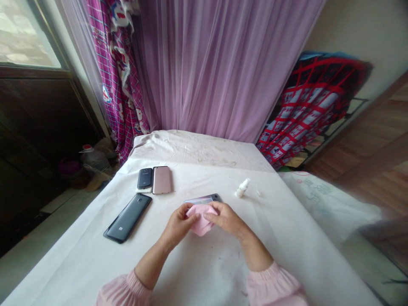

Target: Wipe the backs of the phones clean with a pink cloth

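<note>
A pink cloth (202, 223) is held up between my two hands over the table. My left hand (180, 223) pinches its left side, thumb on top. On the right side, my right hand (227, 217) grips it the same way. Just behind the cloth lies a silvery smartphone (204, 199), its camera corner showing at the right; the cloth and my fingers hide its near part. A small white spray bottle (242, 188) stands to the right of my hands, with a small clear cap (259, 194) beside it.
Left on the white-covered table (191, 272) lie a large dark smartphone (128, 217), a rose-gold smartphone (162, 179) and a small black phone (145, 178) on top of something white. A purple curtain (204, 68) hangs behind the table. A plastic bottle (94, 158) stands on the floor at left.
</note>
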Motion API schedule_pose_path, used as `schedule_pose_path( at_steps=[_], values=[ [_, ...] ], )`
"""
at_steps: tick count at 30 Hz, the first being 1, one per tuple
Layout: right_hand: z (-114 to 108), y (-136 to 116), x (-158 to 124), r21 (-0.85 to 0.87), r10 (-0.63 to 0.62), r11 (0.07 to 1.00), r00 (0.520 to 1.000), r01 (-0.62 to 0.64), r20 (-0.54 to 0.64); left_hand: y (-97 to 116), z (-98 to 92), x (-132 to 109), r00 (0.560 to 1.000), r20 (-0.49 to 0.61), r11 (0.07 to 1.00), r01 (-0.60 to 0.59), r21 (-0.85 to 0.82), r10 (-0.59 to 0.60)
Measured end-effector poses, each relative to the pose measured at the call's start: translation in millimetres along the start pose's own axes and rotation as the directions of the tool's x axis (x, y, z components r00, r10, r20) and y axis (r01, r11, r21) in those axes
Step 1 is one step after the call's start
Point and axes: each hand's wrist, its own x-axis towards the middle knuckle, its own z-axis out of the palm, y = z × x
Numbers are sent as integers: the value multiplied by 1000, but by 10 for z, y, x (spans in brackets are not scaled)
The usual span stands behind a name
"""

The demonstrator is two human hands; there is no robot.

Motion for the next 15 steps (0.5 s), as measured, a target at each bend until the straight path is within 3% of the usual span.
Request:
schedule_pose_path(
  at_steps=[5,9,12,15],
  values=[
    [20,111,-58,171,119,980,990,-105,-78,11,-27,7,997,28,992,80,-102,-77],
    [68,223,-40,149,102,986,983,-79,-154,9,-29,-15,995,9,983,100,-154,-100],
    [106,239,-58,-81,-134,990,938,113,-320,34,-34,-31,995,22,973,97,-209,-95],
    [132,177,-118,-362,-416,877,877,316,-242,66,-46,-36,996,42,966,83,-244,-74]
  ],
)
